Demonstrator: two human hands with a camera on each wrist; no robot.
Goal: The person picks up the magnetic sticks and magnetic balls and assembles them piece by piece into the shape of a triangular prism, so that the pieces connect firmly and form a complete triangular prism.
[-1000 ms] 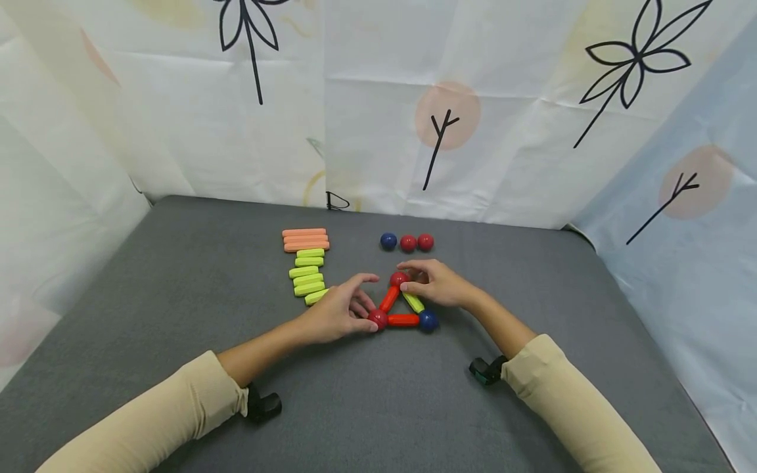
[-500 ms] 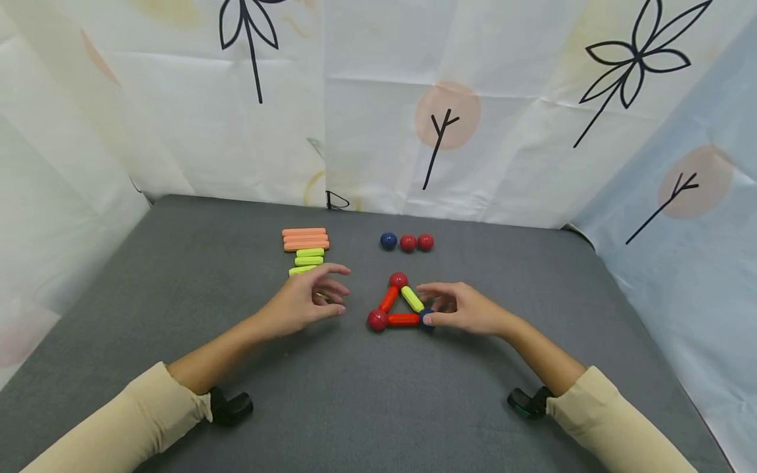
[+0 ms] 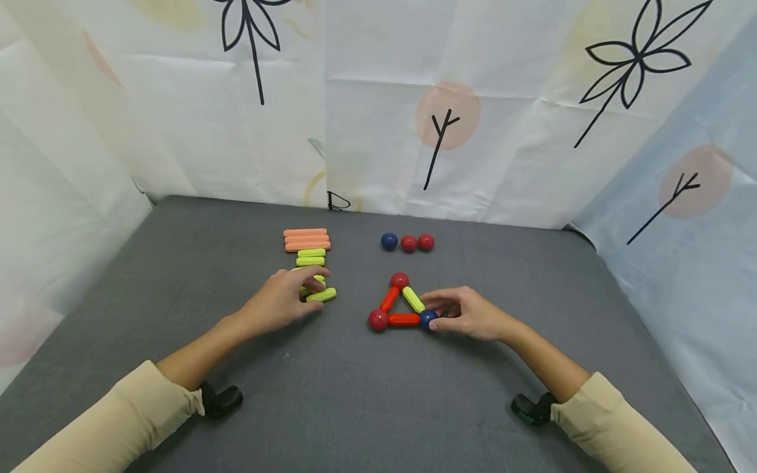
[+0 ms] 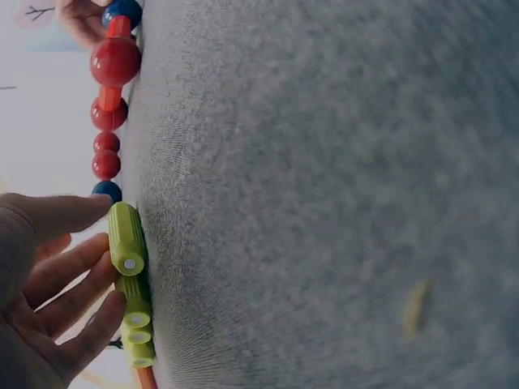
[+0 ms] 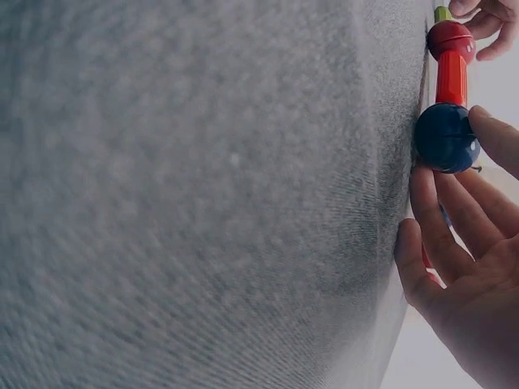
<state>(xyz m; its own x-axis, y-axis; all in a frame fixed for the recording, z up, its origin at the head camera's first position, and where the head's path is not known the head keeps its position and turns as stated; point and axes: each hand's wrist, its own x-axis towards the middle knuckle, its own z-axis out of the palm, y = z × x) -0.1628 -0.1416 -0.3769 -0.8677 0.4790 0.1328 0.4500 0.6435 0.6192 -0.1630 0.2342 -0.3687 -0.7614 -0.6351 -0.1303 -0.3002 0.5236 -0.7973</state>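
Note:
A flat triangle of rods and balls lies mid-table: two red rods (image 3: 404,320), a yellow-green rod (image 3: 413,299), two red balls (image 3: 378,320) and a blue ball (image 3: 428,319) at the right corner. My right hand (image 3: 473,314) holds that blue ball, thumb on one side and fingers on the other, as the right wrist view shows. Over a column of loose yellow-green rods (image 3: 321,295) is my left hand (image 3: 273,299), thumb and fingers spread about the nearest ones. In the left wrist view its thumb is at the end of the closest rod (image 4: 126,239); firm contact cannot be told.
Orange rods (image 3: 307,240) lie stacked side by side behind the yellow-green ones. Toward the back stand a loose blue ball (image 3: 389,242) and two red balls (image 3: 417,243) in a row. A patterned cloth (image 3: 378,131) rises behind the grey table (image 3: 367,401).
My left hand has left the triangle's left red ball and moved left to the yellow-green rods. My right hand has shifted from the top red ball down to the blue one.

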